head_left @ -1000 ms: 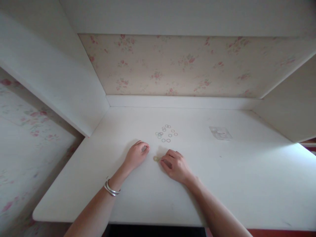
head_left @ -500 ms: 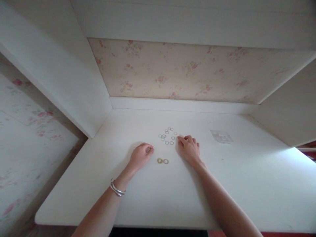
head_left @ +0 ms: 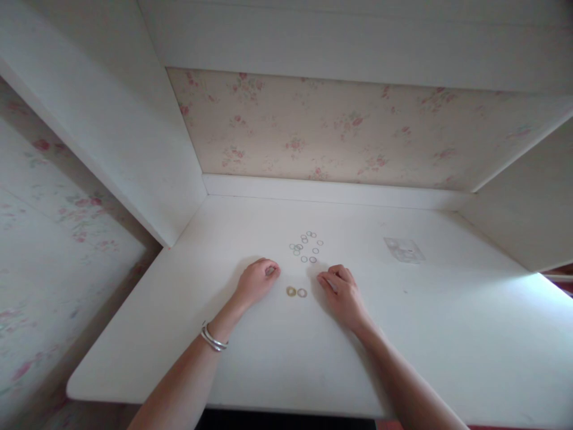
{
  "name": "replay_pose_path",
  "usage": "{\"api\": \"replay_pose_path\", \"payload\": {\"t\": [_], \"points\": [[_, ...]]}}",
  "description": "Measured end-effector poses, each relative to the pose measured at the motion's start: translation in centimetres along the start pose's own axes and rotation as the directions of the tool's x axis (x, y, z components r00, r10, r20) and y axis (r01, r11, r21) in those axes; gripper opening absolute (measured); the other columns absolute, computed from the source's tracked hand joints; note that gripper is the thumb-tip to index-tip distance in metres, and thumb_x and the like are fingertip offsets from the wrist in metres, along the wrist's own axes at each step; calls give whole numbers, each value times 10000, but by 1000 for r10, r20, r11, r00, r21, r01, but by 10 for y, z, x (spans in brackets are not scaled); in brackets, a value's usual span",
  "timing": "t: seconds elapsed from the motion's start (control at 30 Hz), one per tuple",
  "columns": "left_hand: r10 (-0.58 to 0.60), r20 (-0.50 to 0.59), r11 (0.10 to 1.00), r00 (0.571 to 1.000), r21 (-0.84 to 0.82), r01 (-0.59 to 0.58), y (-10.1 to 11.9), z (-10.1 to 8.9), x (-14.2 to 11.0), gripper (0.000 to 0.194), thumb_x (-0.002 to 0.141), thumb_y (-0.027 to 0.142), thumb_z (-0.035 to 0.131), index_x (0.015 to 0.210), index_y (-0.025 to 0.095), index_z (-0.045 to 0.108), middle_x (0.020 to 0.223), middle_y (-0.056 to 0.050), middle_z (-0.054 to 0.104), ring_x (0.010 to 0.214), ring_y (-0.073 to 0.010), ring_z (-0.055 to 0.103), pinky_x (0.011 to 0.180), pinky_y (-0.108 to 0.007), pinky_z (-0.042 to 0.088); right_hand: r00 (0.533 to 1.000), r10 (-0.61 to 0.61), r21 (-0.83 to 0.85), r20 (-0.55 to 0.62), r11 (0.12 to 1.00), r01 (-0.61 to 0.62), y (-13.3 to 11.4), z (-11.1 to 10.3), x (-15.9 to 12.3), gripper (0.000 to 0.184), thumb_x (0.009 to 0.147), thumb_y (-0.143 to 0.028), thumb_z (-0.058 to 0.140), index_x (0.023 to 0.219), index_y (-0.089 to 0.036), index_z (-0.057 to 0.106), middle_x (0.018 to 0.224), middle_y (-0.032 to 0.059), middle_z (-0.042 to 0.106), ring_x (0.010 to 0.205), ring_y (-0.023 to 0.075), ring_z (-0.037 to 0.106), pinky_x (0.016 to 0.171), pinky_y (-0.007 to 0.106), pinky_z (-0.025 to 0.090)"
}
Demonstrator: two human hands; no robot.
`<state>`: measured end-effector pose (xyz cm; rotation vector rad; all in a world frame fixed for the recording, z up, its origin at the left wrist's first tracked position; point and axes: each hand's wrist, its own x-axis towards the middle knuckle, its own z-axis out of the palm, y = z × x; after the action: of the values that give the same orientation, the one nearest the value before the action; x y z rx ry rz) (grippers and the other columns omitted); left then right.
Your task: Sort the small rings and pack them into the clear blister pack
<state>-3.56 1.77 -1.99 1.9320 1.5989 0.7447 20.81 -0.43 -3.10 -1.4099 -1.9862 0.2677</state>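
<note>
My left hand (head_left: 257, 279) rests on the table with thumb and fingers curled together, left of two small piles of rings. Anything inside that grip is too small to make out. One pile is of yellowish rings (head_left: 291, 291); beside it lies a paler pinkish ring pile (head_left: 302, 293). To the right, my right hand (head_left: 344, 294) has its thumb and forefinger pinched together, low over the table; what it pinches, if anything, does not show. Several thin greyish rings (head_left: 313, 260) lie in a loose loop beyond the hands, some overlapping.
A clear plastic bag (head_left: 404, 250) lies flat on the white table (head_left: 268, 358) at the right. White panels (head_left: 179, 215) stand at both sides, and a low ledge (head_left: 331, 190) runs along the back below flowered wallpaper. A tiny speck (head_left: 405, 292) sits right of my right hand.
My right hand has drawn back toward me from the right side of the loose rings, fingers still pinched. My left hand stays in place. The view has shifted slightly.
</note>
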Motion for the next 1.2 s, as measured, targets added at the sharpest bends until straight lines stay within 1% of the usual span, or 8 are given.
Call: {"api": "replay_pose_path", "payload": {"t": [0.1,0.3,0.5,0.57,0.7,0.8,0.93,1.2], "points": [[-9,6,999,1000,39,9,0,0,0,221,840,327,483,879,213,668,933,-27,687,846,-152,624,765,-247,465,993,-99,59,58,994,96,-16,3,-13,233,906,-289,452,907,-235,678,877,65,552,825,179,515,763,324,436],[-21,-1,998,1000,54,21,1,1,1,218,840,323,480,887,220,666,945,-20,689,861,-153,626,776,-244,466,973,-188,10,132,982,188,-26,3,-15,226,906,-282,463,912,-237,684,877,66,564,800,174,512,745,331,411],[-12,-1,998,1000,54,12,0,2,1,226,841,336,475,888,222,665,939,-21,688,857,-157,629,776,-247,471,953,-203,-24,223,977,214,-31,0,-14,220,909,-254,457,959,-249,671,885,57,572,820,176,512,750,322,383],[-13,-2,998,1000,63,13,0,2,1,229,842,336,472,889,222,665,938,-21,687,854,-158,629,773,-250,471,951,-198,-33,238,977,212,-33,0,-14,217,908,-271,460,963,-245,669,886,59,571,825,179,509,751,326,376],[-12,-4,997,1000,72,12,0,2,1,227,844,339,473,888,224,665,939,-19,687,850,-158,629,762,-249,470,954,-173,-59,244,980,192,-34,2,-12,207,893,-321,488,934,-234,671,901,61,565,823,185,499,757,338,365],[-9,-1,997,1000,79,10,0,2,1,224,844,336,475,894,224,663,937,-19,687,844,-157,625,765,-248,469,954,-159,-69,252,981,182,-35,4,-11,208,900,-293,471,928,-230,667,912,60,564,828,184,494,759,338,357],[-1,0,997,1000,83,1,0,3,0,216,844,326,475,889,225,660,929,-11,686,828,-154,622,756,-246,466,951,-174,-63,256,979,196,-34,5,-11,214,906,-249,451,942,-225,660,917,60,561,832,181,491,758,332,349],[-13,12,998,1000,64,12,0,4,1,239,844,347,467,891,220,663,933,-22,686,855,-161,618,764,-241,455,954,-194,-49,229,976,210,-34,4,-13,211,897,-212,462,967,-219,660,914,60,559,836,173,499,761,322,349]]}}
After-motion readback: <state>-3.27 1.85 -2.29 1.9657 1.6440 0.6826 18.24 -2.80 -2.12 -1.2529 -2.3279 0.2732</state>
